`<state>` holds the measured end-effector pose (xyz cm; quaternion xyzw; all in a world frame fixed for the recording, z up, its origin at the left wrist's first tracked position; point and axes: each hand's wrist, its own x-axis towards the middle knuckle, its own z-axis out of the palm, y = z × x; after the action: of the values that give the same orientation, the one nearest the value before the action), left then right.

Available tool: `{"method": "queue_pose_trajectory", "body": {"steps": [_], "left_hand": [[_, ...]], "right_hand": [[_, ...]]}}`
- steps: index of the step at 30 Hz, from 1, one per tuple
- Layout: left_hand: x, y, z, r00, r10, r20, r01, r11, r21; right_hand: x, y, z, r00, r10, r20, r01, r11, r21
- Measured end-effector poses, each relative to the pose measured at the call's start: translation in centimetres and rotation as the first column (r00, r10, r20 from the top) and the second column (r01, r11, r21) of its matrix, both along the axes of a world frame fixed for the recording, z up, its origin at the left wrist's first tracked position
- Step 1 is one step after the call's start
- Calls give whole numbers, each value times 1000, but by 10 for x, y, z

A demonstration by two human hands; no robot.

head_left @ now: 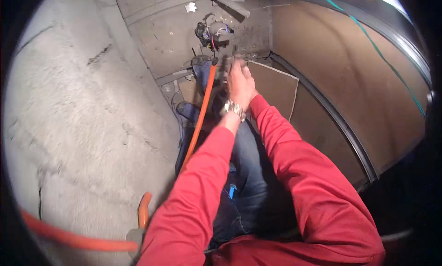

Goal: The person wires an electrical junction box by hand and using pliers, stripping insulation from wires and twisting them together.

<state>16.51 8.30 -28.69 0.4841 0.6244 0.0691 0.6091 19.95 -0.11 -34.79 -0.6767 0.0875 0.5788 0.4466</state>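
My left hand (239, 84), with a metal-banded watch (234, 110) on its wrist, is held up close in front of my right hand (252, 94). The two touch or nearly touch, and the left covers most of the right. Motion smears the fingers, so whether anything lies between them cannot be made out. Just left of the hands, an orange conduit (203, 107) runs up from beside my leg to a dark end. Beyond it, a bundle of wires (212, 35) sits at the far wall.
A rough grey concrete wall (83, 105) rises at left. More orange conduit (83, 240) lies at lower left. A brown board (276, 84) leans near my hands, beside a dark metal rail (331, 114). A green cord (375, 47) hangs at right; a metal bar (228, 5) juts out at the top.
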Motion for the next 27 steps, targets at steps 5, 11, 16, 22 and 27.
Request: {"method": "queue_pose_trajectory", "body": {"steps": [5, 11, 16, 22, 27], "left_hand": [[-25, 1, 105, 994, 90, 62, -87, 995, -54], [-50, 13, 210, 976, 109, 186, -170, 918, 357], [-81, -8, 300, 992, -9, 129, -36, 940, 339], [-133, -13, 394, 978, -184, 101, 115, 874, 472], [-216, 12, 505, 950, -301, 87, 179, 748, 639]], "right_hand": [[-55, 67, 138, 937, -178, 301, 222, 968, -120], [-36, 41, 187, 998, -53, 24, 54, 997, -55], [-30, 16, 199, 991, 42, -128, -51, 996, -68], [-66, 45, 228, 958, 239, -158, -268, 944, -195], [-29, 29, 228, 928, 197, -315, -214, 977, -18]]}}
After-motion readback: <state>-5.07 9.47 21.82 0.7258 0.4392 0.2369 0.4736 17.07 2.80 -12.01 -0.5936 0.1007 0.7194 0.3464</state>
